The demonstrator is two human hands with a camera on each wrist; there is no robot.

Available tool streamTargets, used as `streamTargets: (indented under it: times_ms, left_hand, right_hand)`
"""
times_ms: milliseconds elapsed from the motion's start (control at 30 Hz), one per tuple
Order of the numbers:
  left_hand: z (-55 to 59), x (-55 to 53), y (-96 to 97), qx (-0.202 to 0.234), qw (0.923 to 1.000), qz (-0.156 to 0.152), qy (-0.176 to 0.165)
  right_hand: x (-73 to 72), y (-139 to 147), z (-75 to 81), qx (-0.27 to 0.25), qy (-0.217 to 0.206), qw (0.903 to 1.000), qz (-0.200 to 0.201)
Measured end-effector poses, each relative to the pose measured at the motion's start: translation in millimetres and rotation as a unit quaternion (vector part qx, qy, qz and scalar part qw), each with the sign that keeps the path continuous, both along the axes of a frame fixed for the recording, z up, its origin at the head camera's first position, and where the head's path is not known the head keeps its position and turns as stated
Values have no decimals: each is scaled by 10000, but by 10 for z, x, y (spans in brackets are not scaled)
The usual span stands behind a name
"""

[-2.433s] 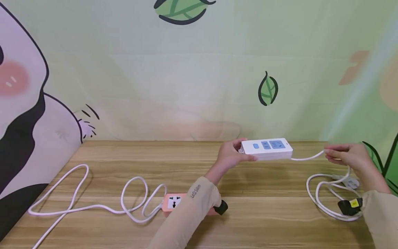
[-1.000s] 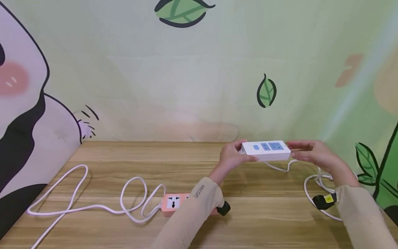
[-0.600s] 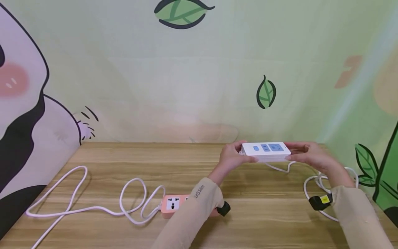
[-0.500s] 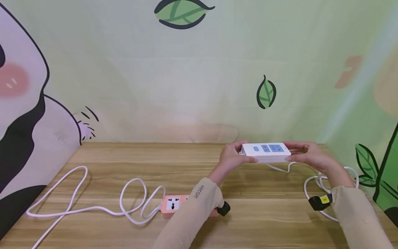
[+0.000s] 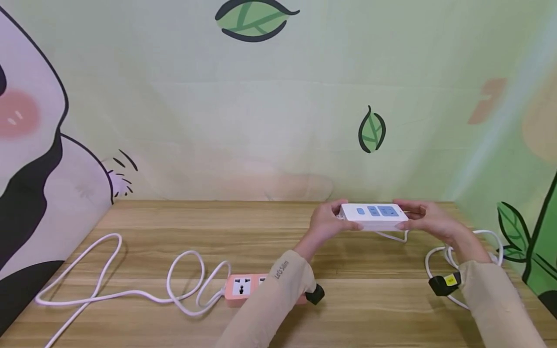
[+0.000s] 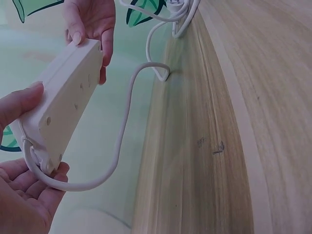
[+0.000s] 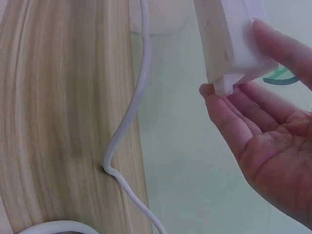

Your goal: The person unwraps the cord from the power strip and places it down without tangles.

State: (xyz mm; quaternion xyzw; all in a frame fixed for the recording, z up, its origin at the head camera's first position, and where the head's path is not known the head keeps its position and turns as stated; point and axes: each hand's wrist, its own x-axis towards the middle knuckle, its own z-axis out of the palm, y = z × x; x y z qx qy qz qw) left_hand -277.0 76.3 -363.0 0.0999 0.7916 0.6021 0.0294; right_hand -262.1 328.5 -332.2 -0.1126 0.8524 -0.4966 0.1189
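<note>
A white power strip (image 5: pixel 375 222) with blue sockets is held up level above the far right part of the table, one hand at each end. My left hand (image 5: pixel 323 223) grips its left end between thumb and fingers. At the other end, my right hand (image 5: pixel 428 220) holds the strip with the thumb on the near side and fingers behind. In the left wrist view the white cord (image 6: pixel 117 151) leaves the strip's end by the left hand and hangs down to the table. The right wrist view shows the strip's white casing (image 7: pixel 243 34) between thumb and fingers.
A pink power strip (image 5: pixel 235 303) lies on the wooden table (image 5: pixel 370 309), partly behind the left sleeve. Its long white cord (image 5: pixel 139 293) loops out to the left. More white cord (image 5: pixel 428 263) lies coiled under the right forearm. A printed cloth (image 5: pixel 217 121) hangs behind.
My right hand has let go of the cord at the right, moved left and taken hold of the strip's right end. The strip has since sunk slightly in view.
</note>
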Motion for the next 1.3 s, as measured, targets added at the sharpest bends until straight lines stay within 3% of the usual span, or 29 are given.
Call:
streamTargets:
  times_ms: [500, 867, 1100, 1300]
  left_hand:
    - [-10, -22, 48, -41, 9998, -197, -50]
    - [6, 6, 11, 194, 9995, 78, -222]
    - [22, 12, -13, 40, 9993, 105, -349]
    - [56, 13, -43, 230, 9990, 52, -390]
  right_hand:
    - [6, -27, -45, 83, 27, 9997, -228]
    - [-22, 21, -129, 89, 28, 9984, -557]
    - [-26, 52, -202, 487, 24, 9965, -682]
    - [-56, 67, -276, 677, 12, 9947, -772]
